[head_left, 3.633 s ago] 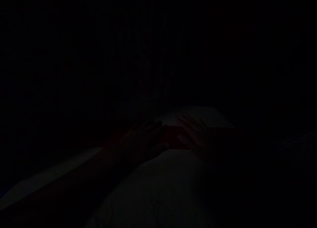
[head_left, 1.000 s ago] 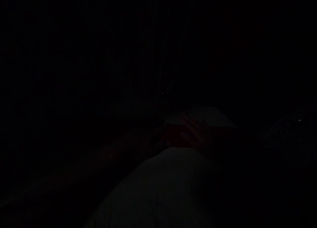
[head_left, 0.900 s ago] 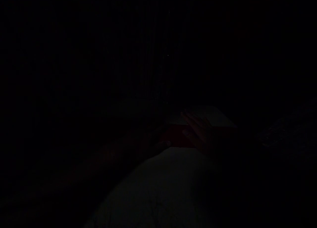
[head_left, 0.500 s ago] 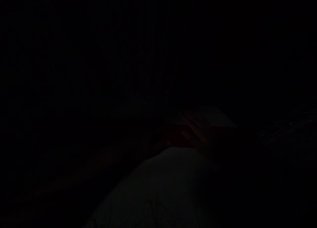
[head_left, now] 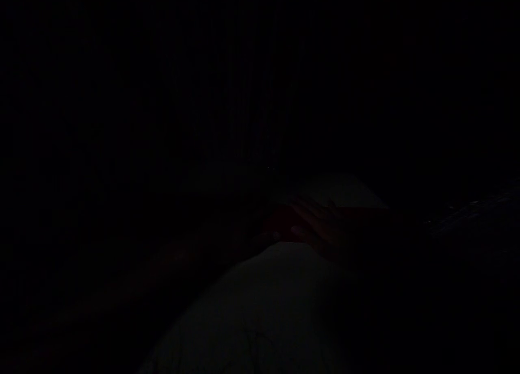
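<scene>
The view is very dark, with only dim outlines showing. A flat dark-red strip (head_left: 280, 223), perhaps cloth, lies across a pale surface (head_left: 264, 303). My right hand (head_left: 323, 225) rests on the strip from the right, its fingers stretched out and the thumb apart from them. From the left, my left hand (head_left: 252, 236) lies at the strip, its thumb stretched along the near edge. Its other fingers are mostly lost in shadow, but the hand looks flat. Between the two thumbs a short piece of red shows. I cannot make out anything gripped.
More of the pale surface (head_left: 351, 190) shows beyond my right hand. Something crinkled and faintly shiny (head_left: 471, 209) sits at the right, too dark to name. Everything else is lost in blackness.
My right hand has shifted slightly left along the red strip, bringing its thumb closer to the left thumb. My left hand stays about where it was.
</scene>
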Demonstrator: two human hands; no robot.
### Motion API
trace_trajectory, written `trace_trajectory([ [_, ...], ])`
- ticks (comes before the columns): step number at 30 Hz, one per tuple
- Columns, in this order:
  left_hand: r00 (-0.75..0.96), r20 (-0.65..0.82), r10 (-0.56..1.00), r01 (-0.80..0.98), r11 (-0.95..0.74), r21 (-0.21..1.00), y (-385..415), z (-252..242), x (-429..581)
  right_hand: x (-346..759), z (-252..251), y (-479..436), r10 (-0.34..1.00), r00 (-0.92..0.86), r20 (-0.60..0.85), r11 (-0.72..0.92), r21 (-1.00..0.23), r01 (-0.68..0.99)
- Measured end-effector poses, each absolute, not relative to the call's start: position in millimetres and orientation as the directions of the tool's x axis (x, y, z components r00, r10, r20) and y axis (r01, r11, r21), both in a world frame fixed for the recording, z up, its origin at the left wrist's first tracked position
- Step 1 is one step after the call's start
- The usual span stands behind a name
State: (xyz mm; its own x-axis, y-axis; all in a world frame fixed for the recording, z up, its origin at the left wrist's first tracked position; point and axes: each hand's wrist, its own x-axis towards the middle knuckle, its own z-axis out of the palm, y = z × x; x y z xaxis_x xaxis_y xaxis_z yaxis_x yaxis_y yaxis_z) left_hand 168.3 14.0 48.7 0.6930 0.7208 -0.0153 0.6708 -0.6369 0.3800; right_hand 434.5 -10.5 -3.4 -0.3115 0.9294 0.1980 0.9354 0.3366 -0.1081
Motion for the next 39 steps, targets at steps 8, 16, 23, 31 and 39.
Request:
trace_trajectory([
  [8,0.665,-0.031,0.746,0.694,-0.603,0.393,11.4,48.7,165.9,433.0,-0.5,-10.0,0.913,-0.277,0.301,0.326,-0.126,0.937],
  [16,0.682,-0.024,0.731,0.680,-0.622,0.389,9.6,54.5,166.2,439.8,-15.8,-6.4,0.942,-0.309,0.133,0.322,-0.091,0.943],
  [23,0.705,-0.027,0.709,0.670,-0.653,0.354,10.9,49.7,166.2,435.4,1.6,-7.8,0.922,-0.281,0.265,0.334,-0.178,0.926],
  [31,0.706,-0.054,0.706,0.682,-0.658,0.320,12.0,53.0,164.3,437.3,-5.4,-8.8,0.934,-0.297,0.199,0.327,-0.142,0.934],
  [39,0.714,-0.044,0.698,0.675,-0.671,0.306,11.6,52.9,165.3,435.6,-3.0,-8.1,0.936,-0.298,0.189,0.323,-0.117,0.939],
])
